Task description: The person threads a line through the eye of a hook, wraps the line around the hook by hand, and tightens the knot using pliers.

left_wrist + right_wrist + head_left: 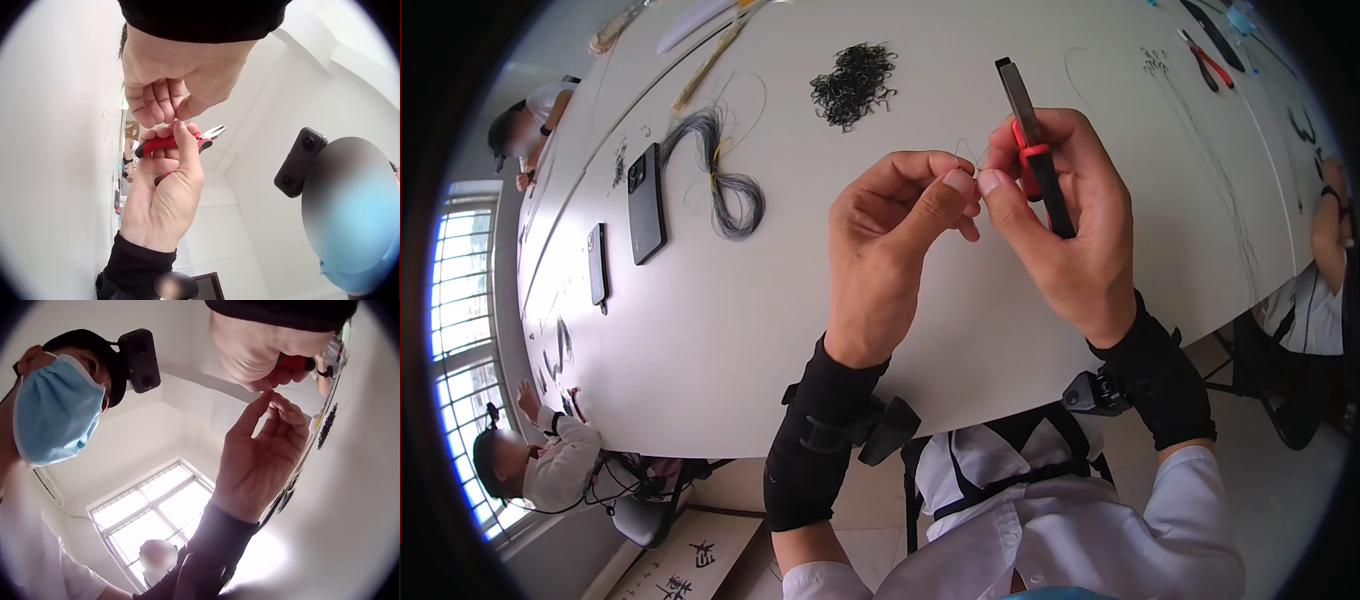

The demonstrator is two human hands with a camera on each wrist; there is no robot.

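Observation:
Over the table my left hand and right hand meet at their fingertips, thumb tips nearly touching. Between them a thin wire loops up, pinched by the left thumb and forefinger; its far end is too small to make out. The right hand also holds red-and-black pliers across its palm and fingers. In the left wrist view the pliers lie in the right hand, their metal jaws pointing away from the palm. The right wrist view shows the left hand with thumb and forefinger together.
On the white table lie a pile of small black hooks, a tied bundle of grey wire, two phones, more pliers at the upper right and long thin wires. Other people sit around the edges.

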